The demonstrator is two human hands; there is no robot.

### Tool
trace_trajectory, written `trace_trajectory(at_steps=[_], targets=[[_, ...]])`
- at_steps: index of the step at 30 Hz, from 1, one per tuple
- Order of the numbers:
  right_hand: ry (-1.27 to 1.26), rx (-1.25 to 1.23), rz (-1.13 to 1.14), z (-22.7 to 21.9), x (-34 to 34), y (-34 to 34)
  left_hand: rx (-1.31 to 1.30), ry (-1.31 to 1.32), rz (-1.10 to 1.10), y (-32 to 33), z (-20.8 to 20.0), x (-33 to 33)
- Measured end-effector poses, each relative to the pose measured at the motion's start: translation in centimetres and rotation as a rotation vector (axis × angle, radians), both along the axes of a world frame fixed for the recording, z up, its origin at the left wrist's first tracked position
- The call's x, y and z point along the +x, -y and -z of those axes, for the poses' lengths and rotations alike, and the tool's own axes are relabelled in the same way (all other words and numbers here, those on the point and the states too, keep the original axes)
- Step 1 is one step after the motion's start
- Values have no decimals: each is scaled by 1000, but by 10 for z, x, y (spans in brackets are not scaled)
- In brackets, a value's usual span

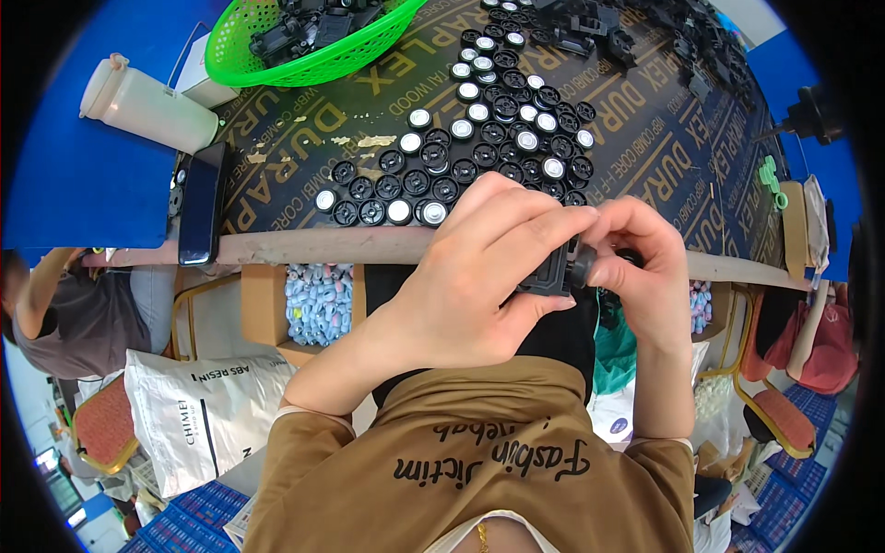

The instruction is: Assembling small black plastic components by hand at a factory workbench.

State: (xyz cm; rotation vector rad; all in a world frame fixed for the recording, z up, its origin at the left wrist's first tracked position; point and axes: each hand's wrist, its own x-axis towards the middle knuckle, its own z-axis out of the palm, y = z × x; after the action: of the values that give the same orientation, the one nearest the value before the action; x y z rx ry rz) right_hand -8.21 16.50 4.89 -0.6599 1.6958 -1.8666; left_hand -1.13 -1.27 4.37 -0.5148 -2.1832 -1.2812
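My left hand (pixel 489 267) is closed round a black plastic chassis (pixel 548 278), holding it just off the table's near edge. The fingers cover much of the chassis. My right hand (pixel 645 263) pinches a small black wheel (pixel 582 264) between thumb and forefinger, against the right side of the chassis. Whether the wheel is seated on it I cannot tell. Just beyond my hands lie several loose wheels (pixel 443 190), some black-faced and some with silver-white centres.
On the table stand a green basket (pixel 304 66) of black parts, a white tumbler (pixel 147 106) and a phone (pixel 202 205). More black parts (pixel 618 37) are heaped at the far right. Below the edge is a carton (pixel 263 304) of pale blue pieces. Other people sit at both sides.
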Motion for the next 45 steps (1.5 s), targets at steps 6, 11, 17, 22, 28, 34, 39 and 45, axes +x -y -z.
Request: trace_trajectory(at_steps=[6, 11, 17, 22, 28, 34, 39, 45], targets=[[-116, -38, 8, 7, 3, -2, 25, 35, 31, -4, 1, 1], [64, 32, -96, -4, 5, 1, -33, 22, 41, -7, 2, 1], [196, -31, -151, 11, 10, 0, -43, -4, 56, -7, 5, 2], [92, -25, -160, 12, 0, 4, 15, 41, 144, -2, 6, -1], [467, -511, 75, 13, -27, 2, 751, 372, 221, 1, 17, -13], [184, -280, 198, 20, -23, 4, 1583, 654, 456, -5, 19, -22], [-304, -151, 297, 23, -8, 14, 1817, 649, 504, -15, 22, -29], [-1044, 27, 291, 6, 19, 28, 1917, 600, 521, -26, 8, -27]])
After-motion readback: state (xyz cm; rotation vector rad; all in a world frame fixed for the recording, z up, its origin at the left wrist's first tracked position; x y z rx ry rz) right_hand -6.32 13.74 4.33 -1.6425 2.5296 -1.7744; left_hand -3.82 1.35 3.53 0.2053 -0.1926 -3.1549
